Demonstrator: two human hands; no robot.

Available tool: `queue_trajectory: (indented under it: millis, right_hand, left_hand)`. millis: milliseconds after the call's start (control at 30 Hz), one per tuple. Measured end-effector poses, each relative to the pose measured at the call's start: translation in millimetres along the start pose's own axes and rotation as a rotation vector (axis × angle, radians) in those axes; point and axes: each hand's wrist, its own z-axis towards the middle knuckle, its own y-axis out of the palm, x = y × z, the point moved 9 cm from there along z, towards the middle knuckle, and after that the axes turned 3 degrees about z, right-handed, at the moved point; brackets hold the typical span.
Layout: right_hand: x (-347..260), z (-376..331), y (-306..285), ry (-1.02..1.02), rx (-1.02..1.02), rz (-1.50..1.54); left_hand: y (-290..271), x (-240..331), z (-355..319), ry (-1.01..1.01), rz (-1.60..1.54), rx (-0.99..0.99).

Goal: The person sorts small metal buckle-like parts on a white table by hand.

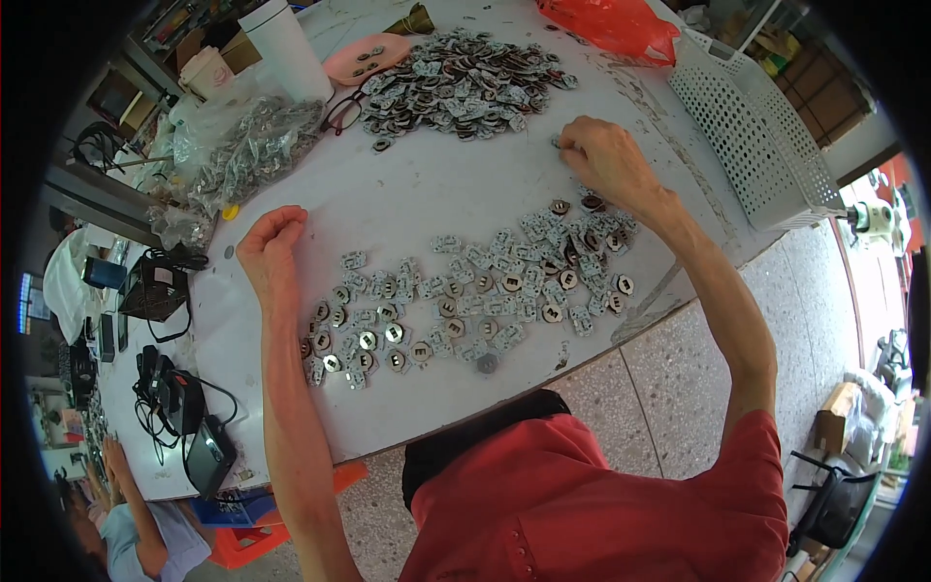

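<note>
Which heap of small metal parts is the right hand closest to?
The right hand sits just below the far heap by the pink dish, not the bagged pile at left.

White worktop (436, 194) here, scuffed grey along its right edge, and across its near edge lies a scatter of small silver-and-white parts (465, 301) with dark brown rings mixed in. Up at the far edge there's a bigger silver, white and brown heap (465, 82), a pale pink dish (364, 58), a white cup (286, 48) and an orange-red bag (611, 24). Off the right corner sits a white perforated basket (747, 126), and the person's shirt (601, 504) is red.
</note>
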Motion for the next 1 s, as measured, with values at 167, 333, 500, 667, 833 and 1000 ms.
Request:
queue_trajectory:
  millis: [167,333,500,667,833,1000]
  right_hand:
    - [-39,-23,4,0.062,-0.313,0.187]
    - [-28,-2,-2,0.057,-0.230,0.121]
    - [40,42,15,0.121,0.059,0.080]
    - [51,53,30,0.145,0.043,0.050]
    - [75,36,9,0.198,0.016,0.098]
    - [75,35,8,0.216,0.023,0.093]
  left_hand:
    - [-4,-2,0,-0.012,-0.004,0.005]
    - [-3,0,0,-0.014,-0.006,0.002]
    - [3,-1,2,0.003,0.001,-0.009]
    - [-3,-3,1,0.008,-0.015,-0.030]
    - [-1,0,1,0.004,-0.004,-0.017]
    - [-2,0,0,0.003,-0.016,-0.003]
